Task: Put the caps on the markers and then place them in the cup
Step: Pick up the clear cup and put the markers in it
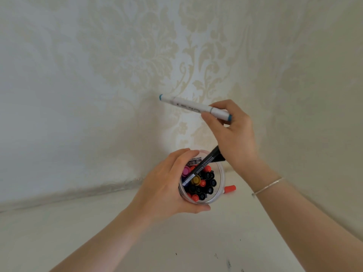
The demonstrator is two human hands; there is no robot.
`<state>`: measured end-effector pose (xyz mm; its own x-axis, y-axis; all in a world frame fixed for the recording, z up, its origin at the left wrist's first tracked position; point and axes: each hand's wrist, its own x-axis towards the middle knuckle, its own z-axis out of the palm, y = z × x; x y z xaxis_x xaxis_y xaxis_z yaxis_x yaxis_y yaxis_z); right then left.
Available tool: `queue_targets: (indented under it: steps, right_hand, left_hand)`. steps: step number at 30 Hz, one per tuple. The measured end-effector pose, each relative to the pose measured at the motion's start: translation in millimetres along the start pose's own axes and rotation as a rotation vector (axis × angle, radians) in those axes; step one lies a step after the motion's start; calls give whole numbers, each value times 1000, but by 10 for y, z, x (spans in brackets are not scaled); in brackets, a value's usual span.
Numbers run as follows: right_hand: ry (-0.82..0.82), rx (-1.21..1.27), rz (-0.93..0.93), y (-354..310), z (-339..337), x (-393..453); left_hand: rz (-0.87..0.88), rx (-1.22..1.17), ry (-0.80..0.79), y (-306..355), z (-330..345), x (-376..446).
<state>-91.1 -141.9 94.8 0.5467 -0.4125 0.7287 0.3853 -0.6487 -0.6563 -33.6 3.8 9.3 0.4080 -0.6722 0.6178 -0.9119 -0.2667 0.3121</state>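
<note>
Marker (193, 106) with teal ends sits capped in the right hand (233, 132), pinched near its right end, long axis running roughly 10-to-4 o'clock. Cup (220, 185) is down at about 7 o'clock from that hand, gripped by the left hand (167, 185), already pretty stuffed with markers.

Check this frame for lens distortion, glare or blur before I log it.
Head view: strong wide-angle bending, the table edge and wall seam curve. Soft even light with a bright patch on the wall behind the cup. Slightly soft overall, yet the white marker in the right hand stays readable; left hand casts little shadow.
</note>
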Motion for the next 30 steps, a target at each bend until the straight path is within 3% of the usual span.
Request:
queue_targets:
  steps: [3,12,18,22,28,30]
  right_hand:
    - [102,168,96,30,41,8]
    - [632,636,488,189,70,135]
    - [665,764,650,191,156,156]
    - [651,752,615,15,283,167]
    - [624,458,215,-160,603,53]
    - [601,425,168,-159,635,36]
  left_hand:
    - [-11,8,-9,3,2,6]
    - [-45,-125,4,-26,-57,2]
    - [-82,-126,10,-58,-70,-6]
    - [-66,-117,5,-39,-58,23]
    - [-62,-127,-20,68,-4,67]
    - [-69,-149,-6,66,-18,74]
